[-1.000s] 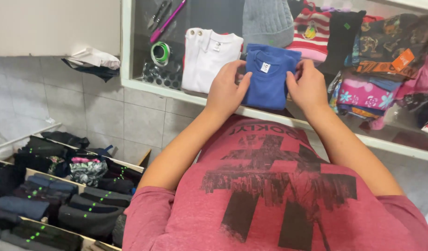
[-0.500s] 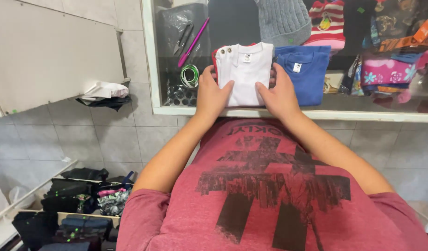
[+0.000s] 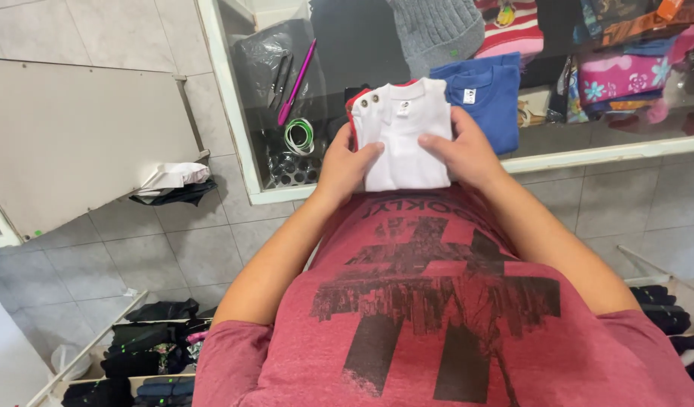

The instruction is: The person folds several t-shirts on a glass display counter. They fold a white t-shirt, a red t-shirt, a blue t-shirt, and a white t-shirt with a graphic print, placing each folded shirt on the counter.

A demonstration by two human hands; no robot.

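A white-framed glass counter [image 3: 234,128] carries a folded white shirt [image 3: 405,136], blue shirt [image 3: 490,98] just right, pink pen [image 3: 296,83] left.

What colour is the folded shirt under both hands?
White, with a red edge showing at its left side. The shirt shows best in the head view.

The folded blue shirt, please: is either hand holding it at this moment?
No, both the left hand and right hand grip the folded white shirt; the blue shirt lies beside it.
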